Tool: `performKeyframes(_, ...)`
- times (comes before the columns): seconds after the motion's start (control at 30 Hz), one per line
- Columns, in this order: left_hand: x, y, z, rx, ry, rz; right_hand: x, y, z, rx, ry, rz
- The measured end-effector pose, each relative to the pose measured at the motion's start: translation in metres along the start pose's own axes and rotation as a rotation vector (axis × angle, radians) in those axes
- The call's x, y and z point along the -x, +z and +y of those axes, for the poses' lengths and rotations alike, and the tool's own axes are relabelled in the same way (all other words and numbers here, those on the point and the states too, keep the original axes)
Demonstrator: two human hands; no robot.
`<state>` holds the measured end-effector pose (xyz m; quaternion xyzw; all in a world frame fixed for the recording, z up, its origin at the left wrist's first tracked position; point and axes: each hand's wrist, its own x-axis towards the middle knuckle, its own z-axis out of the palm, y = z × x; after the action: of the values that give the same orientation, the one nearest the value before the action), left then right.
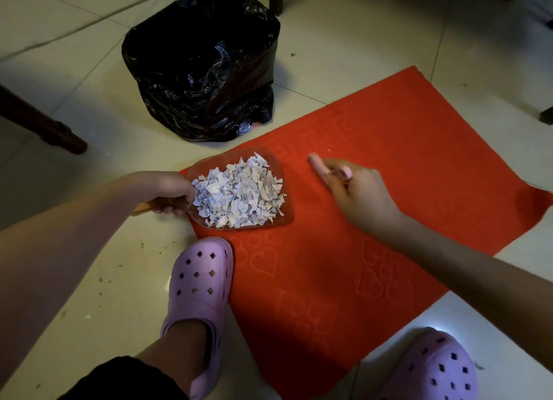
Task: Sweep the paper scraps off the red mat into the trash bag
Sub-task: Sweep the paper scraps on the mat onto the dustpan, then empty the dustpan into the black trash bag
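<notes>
Head view: our left hand (167, 190) grips the scoop (286, 209) heaped with paper scraps (239, 196) at a corner of the red mat (389, 160), our right hand (362, 190) holds a small pink tool (314, 160), so we judge only tipping into the trash bag (203, 70) beyond remains.

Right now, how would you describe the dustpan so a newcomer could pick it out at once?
Find the red mat on the tiled floor and go to its corner nearest the black trash bag. There the left hand grips the handle of a clear dustpan. It alone is heaped with white paper scraps.
</notes>
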<state>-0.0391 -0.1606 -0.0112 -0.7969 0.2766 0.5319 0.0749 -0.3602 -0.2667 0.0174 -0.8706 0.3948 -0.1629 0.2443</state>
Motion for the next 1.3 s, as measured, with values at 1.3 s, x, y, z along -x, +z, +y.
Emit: performKeyframes(1.3,0.008,0.019,0.041,0.067,0.075,-0.002,-0.023,-0.036,0.051,-0.385,0.525,0.237)
